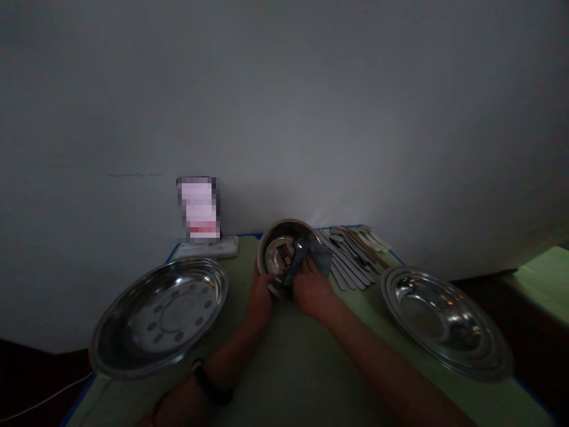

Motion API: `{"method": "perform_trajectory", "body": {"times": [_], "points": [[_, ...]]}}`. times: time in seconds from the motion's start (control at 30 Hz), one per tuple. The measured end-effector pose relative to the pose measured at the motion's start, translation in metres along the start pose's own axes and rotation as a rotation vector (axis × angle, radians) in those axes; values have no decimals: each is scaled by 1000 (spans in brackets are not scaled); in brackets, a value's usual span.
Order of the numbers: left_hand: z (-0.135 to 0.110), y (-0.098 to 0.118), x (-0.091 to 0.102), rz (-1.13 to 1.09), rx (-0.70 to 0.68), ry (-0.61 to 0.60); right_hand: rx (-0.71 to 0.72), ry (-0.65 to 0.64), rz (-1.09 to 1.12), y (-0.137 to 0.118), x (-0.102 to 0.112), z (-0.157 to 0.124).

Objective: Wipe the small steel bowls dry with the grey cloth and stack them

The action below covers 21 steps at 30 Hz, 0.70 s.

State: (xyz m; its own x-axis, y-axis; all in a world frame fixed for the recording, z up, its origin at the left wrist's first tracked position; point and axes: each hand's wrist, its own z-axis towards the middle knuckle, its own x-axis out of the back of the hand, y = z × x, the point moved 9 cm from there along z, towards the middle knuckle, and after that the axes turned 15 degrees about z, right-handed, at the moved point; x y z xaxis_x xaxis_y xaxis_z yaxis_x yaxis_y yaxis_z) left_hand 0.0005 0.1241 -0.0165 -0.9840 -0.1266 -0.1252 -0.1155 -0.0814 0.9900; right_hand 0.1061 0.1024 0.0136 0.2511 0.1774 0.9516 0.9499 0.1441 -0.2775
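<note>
A round stainless-steel bowl (pixel 291 224) is tilted toward me at the middle of the table's far side. Around its near left rim, my left hand (pixel 262 293) is closed, steadying it. My right hand (pixel 313 290) grips a grey cloth (pixel 320 257) and presses it against the bowl's near right rim and inner side. Part of the cloth hangs out over the right edge. On the bowl's inside bottom shows a small dark patch with red (pixel 284 255), like a label. The right fingertips are partly hidden in the cloth.
Left stands a large shiny metal basin (pixel 182 314); right, another wide metal basin (pixel 420 317). Several knives, spoons and other cutlery (pixel 351 261) lie in a row behind my right hand. A blurred-out phone-like screen (pixel 199 207) stands on a white base (pixel 213 247) by the wall.
</note>
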Motion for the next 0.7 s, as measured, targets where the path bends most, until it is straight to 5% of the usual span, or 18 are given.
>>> {"method": "perform_trajectory", "body": {"times": [0.2,0.37,0.57,0.7], "points": [[2,-3,-2,-110,6,-16,189,129,171,-1,4,21],[6,-21,-2,-226,135,29,150,250,623,-9,18,43],[7,-17,-6,-332,198,5,268,112,873,-31,23,42],[2,-10,-14,-346,208,-70,392,15,663,-41,21,24]]}}
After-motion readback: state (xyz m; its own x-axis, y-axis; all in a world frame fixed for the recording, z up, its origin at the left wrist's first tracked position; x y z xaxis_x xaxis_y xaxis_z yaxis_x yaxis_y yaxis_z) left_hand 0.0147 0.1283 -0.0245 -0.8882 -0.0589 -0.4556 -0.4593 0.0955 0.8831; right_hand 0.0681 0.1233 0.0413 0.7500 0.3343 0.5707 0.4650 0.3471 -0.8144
